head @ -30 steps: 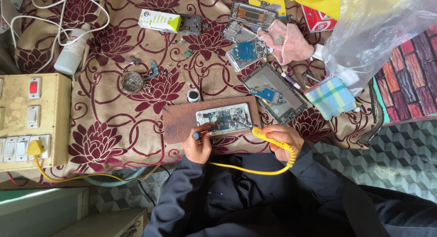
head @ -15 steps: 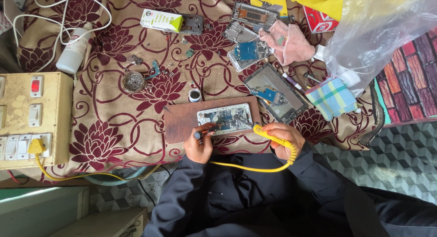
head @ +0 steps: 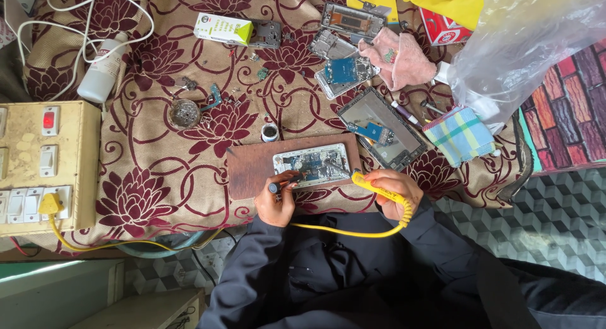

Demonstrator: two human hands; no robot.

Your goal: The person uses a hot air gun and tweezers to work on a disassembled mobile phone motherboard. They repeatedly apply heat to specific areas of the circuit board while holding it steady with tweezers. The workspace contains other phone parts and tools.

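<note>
The right hand (head: 392, 189) has its fingers clamped around a yellow soldering iron (head: 361, 180), whose tip reaches onto the opened phone (head: 313, 165) just ahead of them. The left hand (head: 276, 199) has its fingers closed on a small dark tool (head: 282, 183) that touches the phone's near left edge. The phone lies on a brown wooden board (head: 252, 168), which rests on the desk under a maroon flowered cloth (head: 151, 171). From the right fingers a yellow coiled cord (head: 353, 231) loops back toward the person's body. Just beyond the board stands a small round pot (head: 269, 133); beyond the right fingers lies an empty phone frame (head: 379, 128), with a checked cloth (head: 458, 136) beside it. Far left of the left fingers sits a switchboard (head: 44, 165).
</note>
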